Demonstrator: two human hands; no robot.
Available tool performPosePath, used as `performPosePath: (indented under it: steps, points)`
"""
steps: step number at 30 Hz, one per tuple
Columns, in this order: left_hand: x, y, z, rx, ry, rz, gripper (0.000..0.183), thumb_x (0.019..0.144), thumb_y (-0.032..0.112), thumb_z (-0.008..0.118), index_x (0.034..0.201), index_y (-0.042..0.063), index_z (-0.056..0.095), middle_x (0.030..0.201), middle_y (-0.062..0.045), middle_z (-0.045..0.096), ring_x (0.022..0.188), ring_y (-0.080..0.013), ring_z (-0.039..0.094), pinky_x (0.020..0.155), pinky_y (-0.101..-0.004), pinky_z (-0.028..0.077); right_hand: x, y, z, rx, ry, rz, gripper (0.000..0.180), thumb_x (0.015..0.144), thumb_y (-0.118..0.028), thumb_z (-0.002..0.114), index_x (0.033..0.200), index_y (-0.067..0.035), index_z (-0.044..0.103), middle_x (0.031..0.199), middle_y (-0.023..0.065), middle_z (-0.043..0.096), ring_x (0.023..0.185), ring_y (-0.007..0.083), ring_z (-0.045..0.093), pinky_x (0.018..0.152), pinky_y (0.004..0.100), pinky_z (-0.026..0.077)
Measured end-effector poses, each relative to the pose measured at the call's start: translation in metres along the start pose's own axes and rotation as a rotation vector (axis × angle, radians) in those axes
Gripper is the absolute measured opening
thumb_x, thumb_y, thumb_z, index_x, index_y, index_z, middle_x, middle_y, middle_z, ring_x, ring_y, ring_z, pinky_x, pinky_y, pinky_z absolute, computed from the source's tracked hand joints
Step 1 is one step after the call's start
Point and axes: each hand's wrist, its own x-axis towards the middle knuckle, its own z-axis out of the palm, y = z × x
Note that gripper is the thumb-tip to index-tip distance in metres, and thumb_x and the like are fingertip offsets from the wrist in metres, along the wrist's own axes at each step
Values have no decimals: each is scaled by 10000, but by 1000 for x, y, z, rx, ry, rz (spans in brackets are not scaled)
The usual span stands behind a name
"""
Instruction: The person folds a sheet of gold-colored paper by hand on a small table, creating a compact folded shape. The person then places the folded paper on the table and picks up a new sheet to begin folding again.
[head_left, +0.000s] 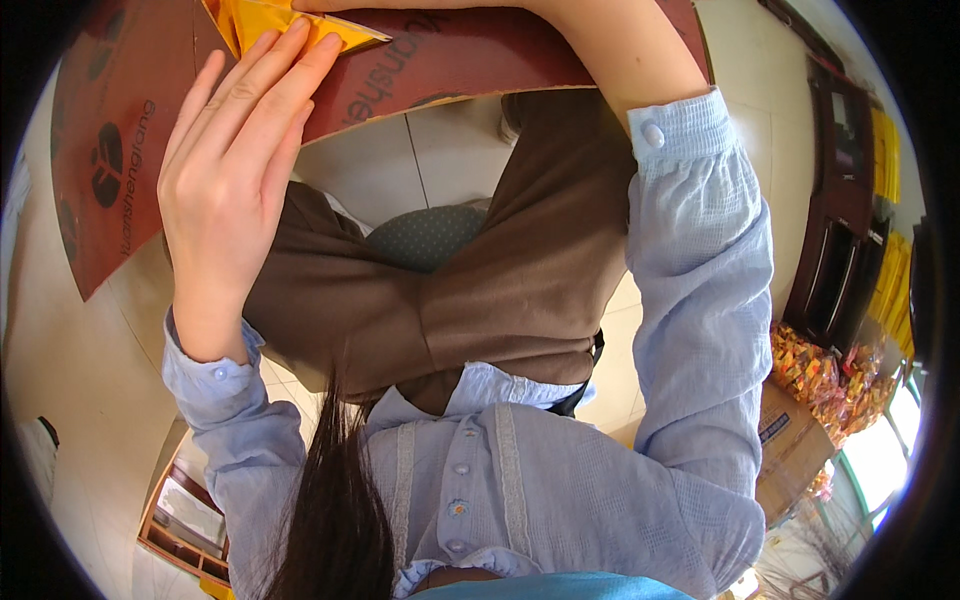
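A folded sheet of shiny yellow-gold paper (259, 26) lies on a red-brown printed board (465, 60) at the top edge of the view, and part of it is cut off there. My left hand (236, 142) rests its fingertips on the paper, palm down, fingers slightly apart. From the upper right my other forearm reaches across the board; of my right hand (420, 4) only a strip shows at the top edge, with a fingertip on the paper near its fold. Its remaining fingers are out of view.
The board's curved near edge runs above my lap. A patterned round seat (427, 236) shows between my legs. At the right stand a dark wooden cabinet (832, 202), a cardboard box (795, 442) and plastic bags of orange-gold pieces (817, 375). A wooden shelf unit (184, 551) is at lower left.
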Motion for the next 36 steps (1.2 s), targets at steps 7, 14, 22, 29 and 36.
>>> performPosePath:
  steps: [7,14,22,29,36]
  points:
    - [-2,-6,1,-12,-72,18,353,998,72,597,1327,107,719,1402,-84,674,1328,-247,616,1213,-482,328,-1,5,4,-24,-32,45,370,969,-267,614,1231,-27,718,1257,185,693,1288,368,582,1143,441,417]
    - [-7,0,6,-16,-38,-48,348,1006,86,593,1332,99,714,1409,-90,669,1333,-254,611,1167,-443,396,-5,2,4,-65,-11,3,380,1005,-294,579,1258,-41,709,1317,176,686,1349,377,546,1168,449,397]
    - [-10,14,5,-2,-8,-65,418,953,225,705,1353,103,701,1426,-86,656,1339,-275,605,1142,-462,427,-6,1,3,-78,-4,-26,395,1012,-308,576,1287,-51,696,1331,171,678,1360,377,533,1178,459,379]
    - [-15,8,8,-18,-22,-73,434,945,227,714,1372,154,692,1458,-50,637,1368,-239,583,1207,-555,300,-5,1,3,-108,-60,11,406,1018,-314,570,1306,-52,684,1349,168,669,1374,380,520,1189,459,365]
    - [-16,10,11,34,-12,-79,442,946,261,709,1379,176,691,1466,-36,632,1367,-235,584,1208,-560,296,-4,3,5,-146,-78,-10,410,1016,-306,572,1306,-36,680,1353,175,666,1378,385,518,1188,456,367]
